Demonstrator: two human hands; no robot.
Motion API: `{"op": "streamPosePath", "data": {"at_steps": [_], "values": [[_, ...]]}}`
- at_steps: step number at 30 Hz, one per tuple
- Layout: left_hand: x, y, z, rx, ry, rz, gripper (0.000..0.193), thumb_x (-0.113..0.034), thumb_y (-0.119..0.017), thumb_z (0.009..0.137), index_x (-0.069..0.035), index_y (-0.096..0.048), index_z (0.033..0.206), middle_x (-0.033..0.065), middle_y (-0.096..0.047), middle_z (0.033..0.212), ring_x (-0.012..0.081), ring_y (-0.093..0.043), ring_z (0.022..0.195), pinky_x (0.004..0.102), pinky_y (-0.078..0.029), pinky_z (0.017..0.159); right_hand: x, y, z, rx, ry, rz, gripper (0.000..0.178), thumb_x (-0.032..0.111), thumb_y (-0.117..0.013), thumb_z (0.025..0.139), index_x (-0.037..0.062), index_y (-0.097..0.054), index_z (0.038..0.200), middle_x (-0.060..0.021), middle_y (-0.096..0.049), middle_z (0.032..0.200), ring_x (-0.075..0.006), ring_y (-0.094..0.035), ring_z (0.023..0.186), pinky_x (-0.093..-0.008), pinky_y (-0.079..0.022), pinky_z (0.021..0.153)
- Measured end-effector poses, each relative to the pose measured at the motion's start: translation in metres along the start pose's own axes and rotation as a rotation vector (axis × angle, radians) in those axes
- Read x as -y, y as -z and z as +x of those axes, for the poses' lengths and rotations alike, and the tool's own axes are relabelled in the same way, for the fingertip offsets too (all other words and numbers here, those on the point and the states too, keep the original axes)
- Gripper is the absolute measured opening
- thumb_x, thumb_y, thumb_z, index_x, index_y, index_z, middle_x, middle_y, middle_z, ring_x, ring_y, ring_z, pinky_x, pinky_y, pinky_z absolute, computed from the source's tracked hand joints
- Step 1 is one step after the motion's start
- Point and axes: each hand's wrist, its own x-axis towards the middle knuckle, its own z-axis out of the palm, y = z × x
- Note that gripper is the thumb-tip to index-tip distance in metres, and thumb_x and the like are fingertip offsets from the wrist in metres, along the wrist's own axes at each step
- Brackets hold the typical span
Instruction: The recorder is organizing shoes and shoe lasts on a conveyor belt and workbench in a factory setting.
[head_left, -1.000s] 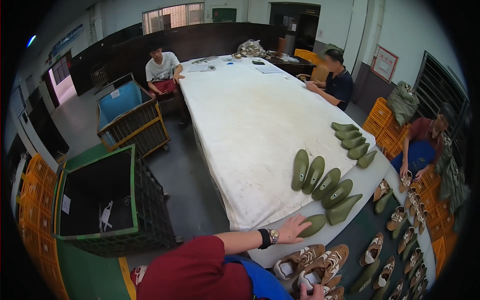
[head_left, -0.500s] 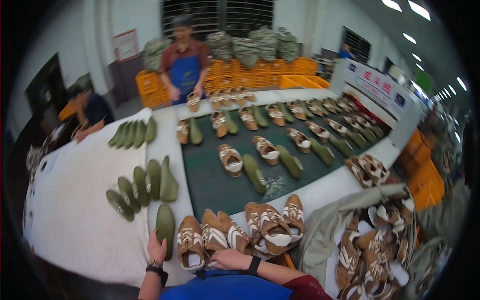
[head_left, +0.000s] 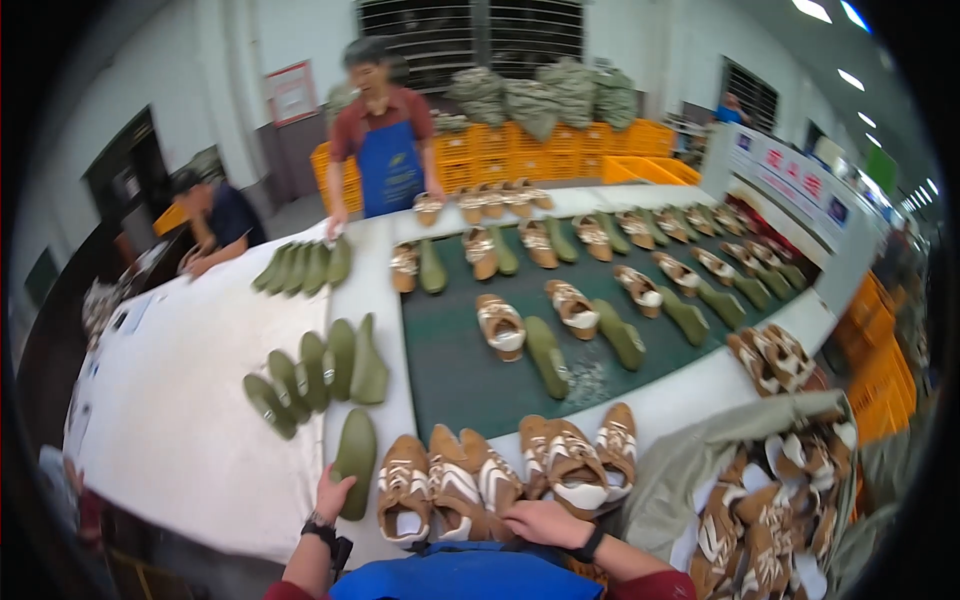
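Note:
Near the front edge of the bench, my left hand grips a green shoe last, its thumb lying across the lower end. Right of the last stands a row of brown and white sneakers. My right hand has its curled fingers at the heel of one brown sneaker in this row; the fingertips are partly hidden. More sneakers sit just beyond that hand. Several green lasts lean side by side, farther up the white cloth.
A dark green belt carries sneakers and lasts. Front right, a grey sack holds more sneakers. Across the bench, a person in a blue apron touches another group of lasts. A second person leans at the far left.
My right hand has shifted right along the row to another sneaker's heel. My left hand stays on the last. The aproned person's hand has gone from a sneaker to the far lasts.

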Motion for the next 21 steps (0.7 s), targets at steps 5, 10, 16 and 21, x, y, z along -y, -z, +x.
{"op": "streamPosePath", "data": {"at_steps": [5, 10, 16, 21], "values": [[-0.006, -0.004, -0.007, -0.080, 0.007, 0.197, 0.073, -0.029, -0.072, 0.070, 0.000, -0.043, 0.131, 0.0215, -0.059, 0.115, 0.0295, -0.058, 0.105, 0.0341, -0.046, 0.091, 0.007, 0.029, -0.058, 0.445, -0.172, -0.135, 0.016, 0.022, -0.057, 0.083, 0.0072, -0.062, 0.087, -0.0148, -0.062, 0.080, -0.0349, -0.061, 0.076, -0.0429, -0.050, 0.065], [-0.025, -0.003, -0.016, -0.090, 0.033, 0.249, 0.072, -0.032, -0.070, 0.071, 0.000, -0.044, 0.130, 0.0225, -0.059, 0.114, 0.0315, -0.057, 0.108, 0.0358, -0.045, 0.093, 0.031, 0.049, -0.059, 0.404, -0.093, -0.060, 0.020, 0.021, -0.054, 0.088, 0.0039, -0.064, 0.092, -0.0182, -0.063, 0.085, -0.0375, -0.061, 0.080, -0.0434, -0.048, 0.071], [-0.022, -0.003, -0.018, -0.067, 0.020, 0.259, 0.071, -0.038, -0.068, 0.073, -0.001, -0.044, 0.129, 0.0235, -0.058, 0.115, 0.0328, -0.057, 0.106, 0.0350, -0.045, 0.092, 0.071, 0.055, 0.033, 0.004, 0.050, 0.090, 0.012, 0.006, -0.061, 0.082, 0.0013, -0.064, 0.092, -0.0176, -0.064, 0.087, -0.0336, -0.062, 0.078, -0.0365, -0.050, 0.069], [-0.011, -0.006, -0.013, -0.099, 0.005, 0.242, 0.070, -0.039, -0.066, 0.073, -0.005, -0.044, 0.131, 0.0240, -0.058, 0.114, 0.0346, -0.057, 0.107, 0.0366, -0.044, 0.093, 0.115, 0.069, 0.085, -0.015, 0.169, 0.389, 0.013, 0.003, -0.060, 0.084, 0.0008, -0.064, 0.097, -0.0117, -0.066, 0.087, -0.0208, -0.063, 0.077, -0.0295, -0.049, 0.067]]}}
